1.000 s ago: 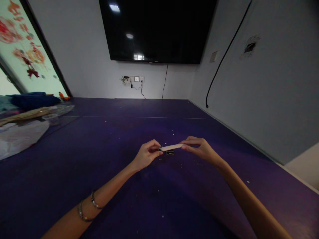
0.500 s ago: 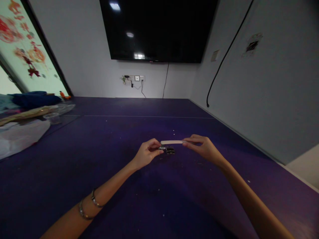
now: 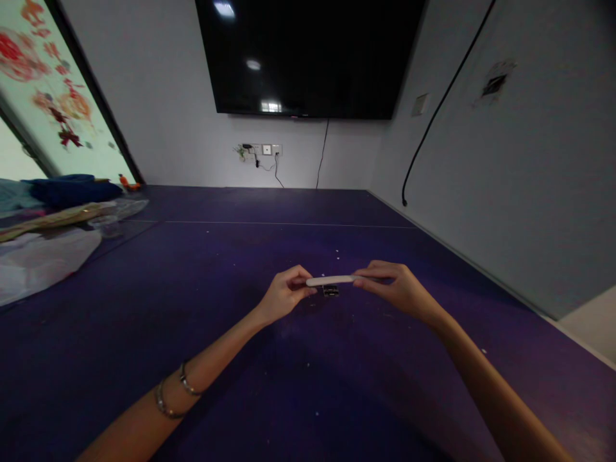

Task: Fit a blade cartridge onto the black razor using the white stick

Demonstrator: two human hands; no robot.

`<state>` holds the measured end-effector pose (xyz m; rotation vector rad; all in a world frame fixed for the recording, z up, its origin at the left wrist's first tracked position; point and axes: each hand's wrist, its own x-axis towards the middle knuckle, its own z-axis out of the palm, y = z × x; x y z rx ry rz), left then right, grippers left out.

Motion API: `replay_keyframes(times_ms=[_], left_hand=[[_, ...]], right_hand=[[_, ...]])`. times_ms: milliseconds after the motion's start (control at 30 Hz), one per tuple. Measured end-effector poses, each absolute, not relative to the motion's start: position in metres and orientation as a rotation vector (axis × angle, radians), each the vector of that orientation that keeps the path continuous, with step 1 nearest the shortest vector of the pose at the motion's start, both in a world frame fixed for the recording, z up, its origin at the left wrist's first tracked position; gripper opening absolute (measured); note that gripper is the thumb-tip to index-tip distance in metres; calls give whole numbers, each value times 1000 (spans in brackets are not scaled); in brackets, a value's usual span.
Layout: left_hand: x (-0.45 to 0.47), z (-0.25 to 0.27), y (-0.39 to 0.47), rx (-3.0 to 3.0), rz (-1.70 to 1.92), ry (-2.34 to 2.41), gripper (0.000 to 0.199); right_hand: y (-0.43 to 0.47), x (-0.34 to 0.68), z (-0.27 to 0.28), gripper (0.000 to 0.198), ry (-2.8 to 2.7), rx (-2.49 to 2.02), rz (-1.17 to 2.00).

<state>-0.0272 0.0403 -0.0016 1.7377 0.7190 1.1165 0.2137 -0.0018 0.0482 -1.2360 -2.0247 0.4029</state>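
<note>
A slim pale stick with a rounded end point(image 3: 330, 280) lies level above the table, its right end pinched in my right hand point(image 3: 397, 282). My left hand point(image 3: 286, 295) is closed in a pinch around one end of a small dark object point(image 3: 331, 291). The dark object shows just below the stick; it is too small to tell its kind. The stick's left end reaches my left fingertips and covers part of what they pinch. Whether the stick touches the dark object I cannot tell.
The dark purple surface point(image 3: 250, 378) carries several small white specks. Plastic bags point(image 3: 52, 256) and blue cloth point(image 3: 74, 190) are piled at the left. A black television point(image 3: 308, 58) and wall sockets point(image 3: 267, 149) are ahead. A black cable point(image 3: 436, 115) hangs on the right wall.
The stick's left end has moved slightly left and down, and it now covers the silvery part that showed at my left fingertips. Both hands keep their grip; the view has shifted slightly.
</note>
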Motion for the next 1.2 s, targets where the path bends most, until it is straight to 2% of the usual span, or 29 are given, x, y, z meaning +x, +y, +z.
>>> replay_keyframes(times_ms=[200,333,467,600,767,867,1200], left_hand=[[-26,0,38,1692,1101,718,16],[-25,-1,37,1610,1105,730,22],[-24,-7,43,1571,1159,804,22],[-24,-13,50,1561,1213,925,20],[-26,-11,52,1515,1267,1085,32],[-25,-13,52,1506,1266,1100,40],[-18,-29,57,1485,1277,953,35]], right_hand=[[6,221,39,28,-1920,-1295,380],[15,223,31,28,-1775,-1292,487],[19,209,23,28,-1494,-1242,759],[16,181,15,32,-1171,-1104,1238],[4,149,6,29,-835,-890,1728],[-3,137,0,24,-707,-820,1856],[-42,114,-6,22,-482,-683,1989]])
